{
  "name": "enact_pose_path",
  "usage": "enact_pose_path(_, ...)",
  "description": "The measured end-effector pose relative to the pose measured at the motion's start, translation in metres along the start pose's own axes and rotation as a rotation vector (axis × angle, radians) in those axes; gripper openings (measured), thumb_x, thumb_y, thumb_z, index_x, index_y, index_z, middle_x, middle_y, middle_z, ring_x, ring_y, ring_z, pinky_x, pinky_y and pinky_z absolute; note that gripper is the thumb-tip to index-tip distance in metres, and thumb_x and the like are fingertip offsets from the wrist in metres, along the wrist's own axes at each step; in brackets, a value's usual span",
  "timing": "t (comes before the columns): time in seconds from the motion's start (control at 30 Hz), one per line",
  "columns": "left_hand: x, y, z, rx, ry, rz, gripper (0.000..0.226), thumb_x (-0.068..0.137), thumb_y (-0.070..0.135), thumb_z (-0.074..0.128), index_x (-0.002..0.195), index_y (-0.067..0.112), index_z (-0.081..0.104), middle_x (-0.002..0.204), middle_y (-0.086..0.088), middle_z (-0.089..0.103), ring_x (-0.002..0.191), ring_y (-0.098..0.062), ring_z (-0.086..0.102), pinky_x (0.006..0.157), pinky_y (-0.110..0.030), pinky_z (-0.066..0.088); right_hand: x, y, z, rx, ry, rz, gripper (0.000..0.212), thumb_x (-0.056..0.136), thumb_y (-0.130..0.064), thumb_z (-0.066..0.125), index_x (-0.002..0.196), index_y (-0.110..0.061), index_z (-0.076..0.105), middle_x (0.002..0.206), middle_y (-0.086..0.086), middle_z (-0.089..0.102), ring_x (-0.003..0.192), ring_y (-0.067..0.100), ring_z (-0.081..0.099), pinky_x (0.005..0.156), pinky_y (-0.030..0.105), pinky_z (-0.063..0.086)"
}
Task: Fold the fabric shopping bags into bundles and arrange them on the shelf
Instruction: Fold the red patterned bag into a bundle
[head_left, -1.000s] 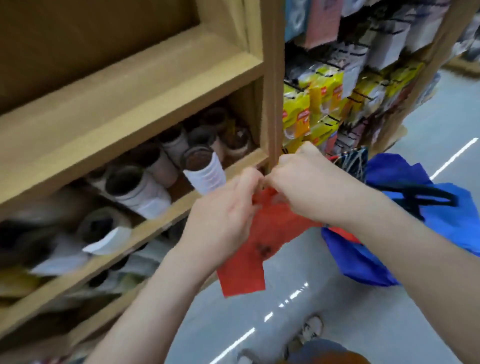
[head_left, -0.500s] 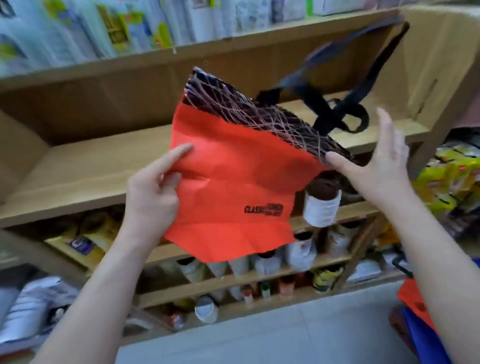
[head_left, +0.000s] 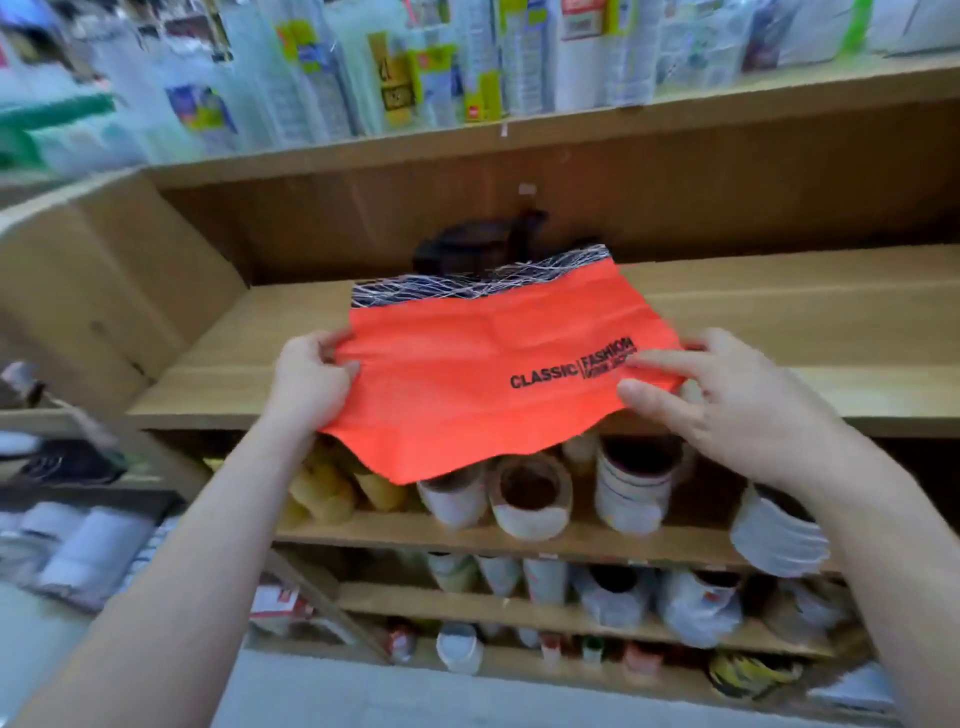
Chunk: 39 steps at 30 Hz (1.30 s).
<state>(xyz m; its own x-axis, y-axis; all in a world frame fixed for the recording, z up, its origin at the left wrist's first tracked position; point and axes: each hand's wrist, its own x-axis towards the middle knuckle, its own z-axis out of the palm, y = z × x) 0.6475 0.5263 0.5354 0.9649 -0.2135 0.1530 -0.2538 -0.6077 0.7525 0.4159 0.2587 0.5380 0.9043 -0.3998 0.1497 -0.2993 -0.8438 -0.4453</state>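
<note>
Your left hand (head_left: 311, 382) and right hand (head_left: 737, 410) each pinch a side of the orange fabric shopping bag (head_left: 457, 400), seemingly not yet folded, over the wooden shelf (head_left: 805, 322), so bundling remains.

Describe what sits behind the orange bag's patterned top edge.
Black handles lie bunched behind the orange bag, on the wooden shelf. Where they join the bag, and the board under it, is covered.
</note>
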Motion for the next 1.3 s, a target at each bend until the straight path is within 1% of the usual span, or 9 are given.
enact_pose_path(0.1, 0.015, -0.01, -0.012, 0.162, 0.041, -0.013, 0.045, 0.091, 0.002, 0.06, 0.134, 0.014, 0.059, 0.118, -0.015, 0.065, 0.109, -0.031, 0.06, 0.087, -0.027, 0.041, 0.018, -0.011, 0.007, -0.062, 0.04, -0.167, 0.079, 0.061, -0.096, 0.034, 0.117, -0.049, 0.066, 0.139, 0.003, 0.043, 0.125, 0.024, 0.029, 0.108, 0.051, 0.034)
enact_pose_path(0.23, 0.037, -0.04, -0.041, 0.223, 0.037, -0.059, 0.044, 0.086, 0.004, 0.064, 0.126, 0.021, 0.064, 0.093, -0.001, 0.061, 0.086, -0.022, 0.057, 0.073, -0.029, 0.041, 0.041, -0.034, 0.034, -0.061, 0.162, -0.349, 0.043, 0.076, -0.059, 0.043, 0.091, -0.038, 0.078, 0.139, 0.013, 0.052, 0.131, 0.032, 0.034, 0.088, 0.065, 0.04)
enact_pose_path(0.4, 0.044, -0.061, -0.092, 0.205, 0.094, 0.095, 0.031, 0.081, 0.015, 0.077, 0.108, 0.028, 0.07, 0.114, -0.003, 0.065, 0.093, -0.015, 0.06, 0.087, -0.029, 0.048, 0.061, -0.068, 0.067, -0.139, 0.256, -0.351, 0.013, 0.085, -0.043, 0.064, 0.087, -0.041, 0.077, 0.14, 0.014, 0.049, 0.131, 0.037, 0.033, 0.086, 0.056, 0.032)
enact_pose_path(0.57, 0.015, -0.068, -0.137, 0.27, -0.781, 0.323, 0.087, 0.053, 0.073, 0.077, 0.133, 0.057, 0.047, 0.141, 0.04, 0.038, 0.13, 0.02, 0.031, 0.11, -0.015, 0.026, 0.067, -0.098, 0.093, -0.1, 0.21, -0.35, 0.023, 0.086, -0.04, 0.058, 0.095, -0.033, 0.078, 0.147, 0.007, 0.05, 0.141, 0.03, 0.035, 0.099, 0.058, 0.036)
enact_pose_path(0.7, 0.033, -0.099, -0.128, 0.037, -0.372, 0.224, 0.023, 0.066, 0.046, 0.069, 0.086, 0.039, 0.078, 0.097, 0.013, 0.074, 0.085, -0.001, 0.066, 0.087, -0.028, 0.051, 0.063, -0.118, 0.096, 0.236, 0.072, -0.241, 0.025, 0.092, -0.036, 0.061, 0.104, -0.021, 0.076, 0.104, -0.008, 0.075, 0.098, 0.011, 0.069, 0.085, 0.041, 0.054)
enact_pose_path(0.83, 0.048, -0.119, -0.119, -0.054, -0.104, 0.165, 0.031, 0.081, 0.044, 0.068, 0.08, 0.014, 0.072, 0.076, -0.011, 0.071, 0.067, -0.021, 0.059, 0.072, -0.043, 0.051, 0.058, -0.138, 0.097, 0.312, 0.127, -0.027, 0.062, 0.082, -0.066, 0.055, 0.076, -0.007, 0.073, 0.069, 0.002, 0.071, 0.067, 0.019, 0.064, 0.069, 0.039, 0.051)
enact_pose_path(0.97, 0.044, -0.127, -0.104, 0.182, 0.116, 0.456, 0.022, 0.078, 0.026, 0.081, 0.093, 0.013, 0.07, 0.081, 0.009, 0.061, 0.071, -0.011, 0.051, 0.067, -0.025, 0.04, 0.054, -0.158, 0.109, 0.186, 0.387, 0.048, 0.034, 0.079, -0.046, 0.071, 0.063, -0.016, 0.064, 0.058, -0.003, 0.061, 0.058, 0.015, 0.054, 0.056, 0.032, 0.043)
enact_pose_path(1.17, 0.065, -0.138, -0.11, 0.41, -0.073, 0.817, 0.029, 0.092, 0.024, 0.057, 0.118, 0.025, 0.07, 0.125, -0.003, 0.062, 0.112, -0.031, 0.055, 0.086, -0.049, 0.046, 0.059, -0.156, 0.122, -0.067, 0.393, -0.058, 0.034, 0.083, -0.015, 0.072, 0.116, -0.024, 0.065, 0.098, -0.003, 0.053, 0.071, 0.015, 0.054, 0.063, 0.042, 0.054)
enact_pose_path(1.3, 0.078, -0.146, -0.116, 0.528, -0.567, 0.783, 0.075, 0.088, 0.077, 0.021, 0.15, 0.036, 0.032, 0.156, 0.019, 0.021, 0.147, -0.008, 0.019, 0.119, -0.044, 0.025, 0.059, -0.158, 0.125, -0.209, 0.115, -0.317, 0.042, 0.096, -0.03, 0.04, 0.132, -0.029, 0.061, 0.145, 0.002, 0.051, 0.129, 0.027, 0.051, 0.094, 0.051, 0.05)
